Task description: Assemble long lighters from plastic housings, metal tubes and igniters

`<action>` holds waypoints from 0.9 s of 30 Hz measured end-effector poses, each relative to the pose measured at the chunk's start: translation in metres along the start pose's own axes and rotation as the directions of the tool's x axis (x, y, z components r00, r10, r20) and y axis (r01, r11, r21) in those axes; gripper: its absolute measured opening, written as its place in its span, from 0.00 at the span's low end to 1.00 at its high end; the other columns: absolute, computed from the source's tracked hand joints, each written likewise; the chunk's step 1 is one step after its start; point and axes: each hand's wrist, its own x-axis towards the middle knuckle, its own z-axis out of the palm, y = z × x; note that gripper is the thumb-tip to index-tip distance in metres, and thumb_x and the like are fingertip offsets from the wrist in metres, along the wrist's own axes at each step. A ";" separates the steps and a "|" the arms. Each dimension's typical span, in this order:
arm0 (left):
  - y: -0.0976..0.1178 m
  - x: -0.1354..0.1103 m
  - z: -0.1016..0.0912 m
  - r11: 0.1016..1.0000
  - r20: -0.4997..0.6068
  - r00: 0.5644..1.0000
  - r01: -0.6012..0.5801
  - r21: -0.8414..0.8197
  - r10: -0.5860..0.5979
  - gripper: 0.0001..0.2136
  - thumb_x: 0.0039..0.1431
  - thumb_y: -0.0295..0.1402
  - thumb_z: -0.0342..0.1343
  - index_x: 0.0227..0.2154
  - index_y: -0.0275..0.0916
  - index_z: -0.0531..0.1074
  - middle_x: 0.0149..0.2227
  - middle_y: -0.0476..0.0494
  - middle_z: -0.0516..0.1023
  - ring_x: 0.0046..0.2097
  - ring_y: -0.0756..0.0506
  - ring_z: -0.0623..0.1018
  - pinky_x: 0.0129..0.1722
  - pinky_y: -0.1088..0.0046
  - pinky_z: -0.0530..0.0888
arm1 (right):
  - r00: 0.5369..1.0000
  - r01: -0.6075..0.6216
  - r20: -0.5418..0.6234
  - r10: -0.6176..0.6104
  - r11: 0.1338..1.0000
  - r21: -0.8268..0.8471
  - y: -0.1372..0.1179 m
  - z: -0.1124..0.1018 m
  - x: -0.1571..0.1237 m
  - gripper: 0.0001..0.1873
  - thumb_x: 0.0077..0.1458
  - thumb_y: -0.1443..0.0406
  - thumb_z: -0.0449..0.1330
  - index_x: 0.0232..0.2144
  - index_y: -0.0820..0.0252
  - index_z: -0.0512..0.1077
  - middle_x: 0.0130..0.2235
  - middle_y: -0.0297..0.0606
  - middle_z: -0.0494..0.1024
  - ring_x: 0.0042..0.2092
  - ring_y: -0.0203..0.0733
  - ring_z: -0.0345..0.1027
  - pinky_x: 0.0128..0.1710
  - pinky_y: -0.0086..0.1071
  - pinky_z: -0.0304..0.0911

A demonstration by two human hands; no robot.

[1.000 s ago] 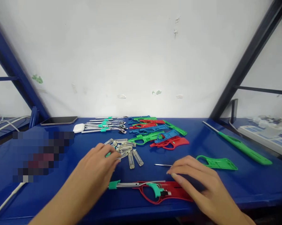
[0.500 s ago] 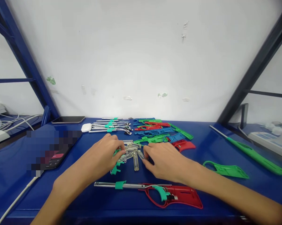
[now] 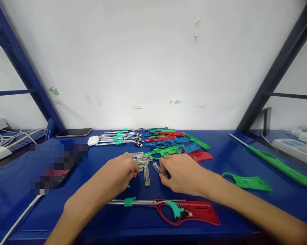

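Two hands: the left hand and the right hand rest low on the blue bench, with fingertips turned toward each other, near but not touching.
Right fingers: the thumb and forefinger are closed almost together on the near end of a clear tube; the other fingers are loosely curled.
Held tube axis: it slants from the right fingertips leftward and away from the person, its free end pointing toward the pile of clear tubes.
Left fingers: they curl down over the near edge of the pile and touch it; whether they grip any one piece cannot be told. A small teal piece shows just under the hand.
Pile from the fingers: it lies directly ahead of the left fingertips and up-left of the right ones, so the left hand is the nearer.
Loose tube: it lies flat in the gap between the hands, long axis pointing away from the person, a little nearer the left fingertips and touched by neither hand.
Red shell: it lies crosswise on the person's side of both hands, with a metal rod and a teal trigger, and is untouched.
Beyond the pile: coloured shells and rod assemblies lie well apart from the fingers.
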 end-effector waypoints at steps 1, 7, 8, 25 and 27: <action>0.000 0.001 0.000 1.000 0.002 1.000 0.002 0.005 -0.002 0.14 0.65 0.21 0.54 0.33 0.44 0.82 0.36 0.45 0.81 0.37 0.44 0.81 0.38 0.70 0.69 | 1.000 -0.002 0.000 0.002 1.000 0.003 0.000 0.000 0.000 0.10 0.65 0.61 0.58 0.33 0.58 0.75 0.34 0.41 0.82 0.32 0.44 0.74 0.30 0.36 0.51; 0.002 -0.001 0.003 1.000 0.013 1.000 0.021 0.019 -0.021 0.11 0.64 0.22 0.56 0.33 0.43 0.80 0.34 0.45 0.81 0.36 0.43 0.81 0.36 0.70 0.70 | 1.000 -0.017 -0.006 0.017 1.000 0.014 0.001 -0.001 0.000 0.09 0.64 0.62 0.58 0.32 0.58 0.74 0.34 0.40 0.83 0.32 0.45 0.75 0.29 0.37 0.48; 0.002 -0.001 0.004 1.000 0.014 1.000 0.025 0.019 -0.025 0.11 0.64 0.22 0.56 0.33 0.43 0.80 0.34 0.45 0.80 0.36 0.43 0.81 0.36 0.70 0.69 | 1.000 -0.018 -0.006 0.018 1.000 0.016 0.001 0.000 0.000 0.09 0.64 0.62 0.59 0.31 0.58 0.74 0.33 0.40 0.83 0.32 0.45 0.75 0.29 0.37 0.48; 0.019 0.003 -0.009 0.972 -0.223 0.971 0.033 -0.231 -0.086 0.09 0.71 0.34 0.54 0.36 0.45 0.78 0.29 0.52 0.81 0.29 0.46 0.76 0.32 0.69 0.65 | 0.985 0.005 -0.168 0.050 0.951 0.310 0.014 -0.007 0.003 0.07 0.66 0.62 0.62 0.35 0.56 0.72 0.33 0.33 0.81 0.32 0.39 0.69 0.31 0.33 0.51; 0.024 0.004 -0.014 0.950 -0.303 0.943 0.036 -0.309 -0.135 0.09 0.69 0.36 0.56 0.35 0.45 0.80 0.32 0.51 0.84 0.31 0.46 0.79 0.33 0.70 0.69 | 0.982 0.032 -0.182 0.043 0.920 0.391 0.014 -0.009 0.003 0.08 0.68 0.60 0.61 0.37 0.55 0.72 0.31 0.31 0.80 0.30 0.37 0.69 0.31 0.32 0.52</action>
